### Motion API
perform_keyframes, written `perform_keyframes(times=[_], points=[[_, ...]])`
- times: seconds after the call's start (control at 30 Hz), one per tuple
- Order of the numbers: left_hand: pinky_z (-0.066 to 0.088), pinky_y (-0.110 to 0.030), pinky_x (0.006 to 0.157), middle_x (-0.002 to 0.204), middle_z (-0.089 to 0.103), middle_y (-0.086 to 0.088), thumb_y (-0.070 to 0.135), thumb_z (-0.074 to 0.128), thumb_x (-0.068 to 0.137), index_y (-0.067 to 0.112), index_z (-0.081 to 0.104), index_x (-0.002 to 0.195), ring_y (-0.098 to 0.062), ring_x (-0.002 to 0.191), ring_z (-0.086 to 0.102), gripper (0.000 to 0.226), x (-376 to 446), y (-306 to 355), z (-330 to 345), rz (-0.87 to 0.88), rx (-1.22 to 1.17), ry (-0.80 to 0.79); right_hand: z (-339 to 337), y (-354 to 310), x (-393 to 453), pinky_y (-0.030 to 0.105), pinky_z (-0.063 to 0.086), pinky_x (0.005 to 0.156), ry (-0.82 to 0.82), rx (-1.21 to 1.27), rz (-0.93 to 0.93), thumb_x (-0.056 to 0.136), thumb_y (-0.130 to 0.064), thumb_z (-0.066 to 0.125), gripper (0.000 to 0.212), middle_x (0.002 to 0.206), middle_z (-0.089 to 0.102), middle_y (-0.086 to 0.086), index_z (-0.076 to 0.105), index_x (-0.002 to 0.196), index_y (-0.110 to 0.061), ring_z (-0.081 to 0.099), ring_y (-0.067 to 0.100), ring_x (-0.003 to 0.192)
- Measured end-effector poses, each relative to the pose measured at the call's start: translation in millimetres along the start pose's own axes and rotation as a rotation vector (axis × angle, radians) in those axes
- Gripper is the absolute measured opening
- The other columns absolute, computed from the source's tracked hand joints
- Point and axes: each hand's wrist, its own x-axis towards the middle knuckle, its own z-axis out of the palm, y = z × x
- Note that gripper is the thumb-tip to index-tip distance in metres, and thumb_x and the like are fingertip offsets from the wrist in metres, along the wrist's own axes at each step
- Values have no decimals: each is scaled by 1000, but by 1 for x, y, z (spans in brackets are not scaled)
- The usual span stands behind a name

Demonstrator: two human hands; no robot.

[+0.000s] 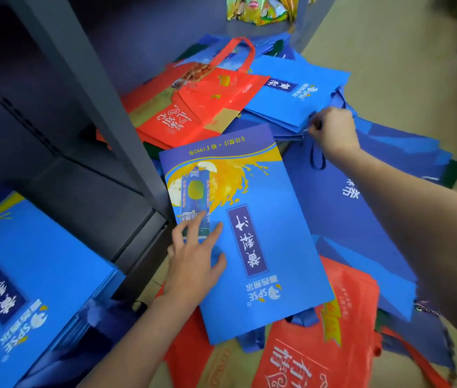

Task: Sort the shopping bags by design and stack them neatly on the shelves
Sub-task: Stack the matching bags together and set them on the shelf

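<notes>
On the low shelf at the left lay a stack of flat blue juice-print bags (25, 275). Your left hand (193, 261) pressed open, fingers spread, on a matching blue bag (263, 247), its long axis running near to far, so that hand was nearer the stack. Far right, your right hand (331, 130) pinched a dark blue handle (317, 155) among red fabric bags (207, 107).

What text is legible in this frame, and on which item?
"SPSE": logo on the blue bag under the left hand, seen upside down.
"SPSE": on the blue bag stack on the shelf.
"SPSE": on the far blue bag near the right hand.
Chinese lettering on the blue bags and the red bags: present, not transcribed reliably.
</notes>
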Motion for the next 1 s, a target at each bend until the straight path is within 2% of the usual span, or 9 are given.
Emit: perform_keyframes(times=[0.13, 0.27, 0.37, 0.47, 0.63, 0.7, 0.8, 0.9, 1.0], points=[[45, -42, 88, 117, 56, -11, 43, 42, 74, 16, 73, 102, -28, 99, 36, 50, -2, 9, -4, -115, -232, 75, -35, 2, -15, 39, 42, 71, -8, -33, -103, 79, -2, 49, 18, 84, 63, 30, 66, 83, 2, 59, 42, 81], [35, -26, 89, 109, 58, -12, 42, 44, 73, 15, 75, 96, -29, 94, 40, 47, -28, 30, -3, -80, -277, 25, -85, -7, -41, 37, 43, 75, 99, -36, -219, 78, -3, 53, 19, 88, 66, 26, 69, 87, 3, 61, 39, 83], [26, -26, 88, 111, 62, -15, 49, 36, 70, 9, 75, 95, -43, 97, 54, 61, -48, 44, 2, -91, -314, -127, -122, -21, -83, 18, 39, 67, 70, 146, -305, 72, -3, 58, 14, 79, 68, 15, 69, 80, 1, 63, 21, 72], [27, -27, 102, 133, 51, -20, 56, 25, 64, 3, 66, 115, -32, 123, 48, 84, -56, 47, -4, -203, -401, -300, -126, -40, -154, 3, 35, 58, -328, 290, -455, 64, -13, 54, 15, 61, 57, -3, 64, 69, -3, 52, -4, 56], [26, -28, 101, 136, 46, -24, 18, 55, 93, -2, 53, 129, -32, 128, 41, 41, -46, 35, -15, -431, -432, -279, -105, -46, -243, 5, 34, 57, -1039, 211, -504, 74, -9, 62, 8, 66, 55, -14, 67, 79, -5, 52, -12, 57], [32, -32, 96, 129, 52, -23, 16, 53, 93, -1, 52, 128, -34, 122, 45, 39, -47, 33, -10, -490, -455, -311, -107, -42, -240, 7, 37, 65, -1141, 197, -440, 85, -14, 64, 20, 88, 58, -16, 65, 105, -10, 61, -2, 75], [39, -36, 88, 123, 57, -22, 18, 50, 93, 1, 54, 122, -34, 114, 53, 33, -52, 37, 4, -671, -528, -426, -99, -17, -209, 23, 37, 93, -895, 78, -126, 88, -37, 61, 58, 129, 49, 4, 41, 137, -13, 50, 24, 119], [46, -40, 91, 118, 61, -18, 28, 55, 84, 5, 56, 117, -33, 111, 57, 41, -60, 45, 16, -827, -681, -448, -63, 25, -202, 39, 35, 103, -863, -93, 286, 79, -52, 65, 91, 144, 33, 20, 18, 144, -8, 37, 36, 130], [48, -40, 90, 116, 60, -12, 20, 60, 84, 4, 48, 119, -30, 106, 59, 40, -57, 51, 21, -961, -790, -361, -29, 47, -228, 44, 34, 104, -926, -148, 445, 70, -58, 70, 106, 141, 32, 21, 13, 144, -9, 34, 39, 130]])
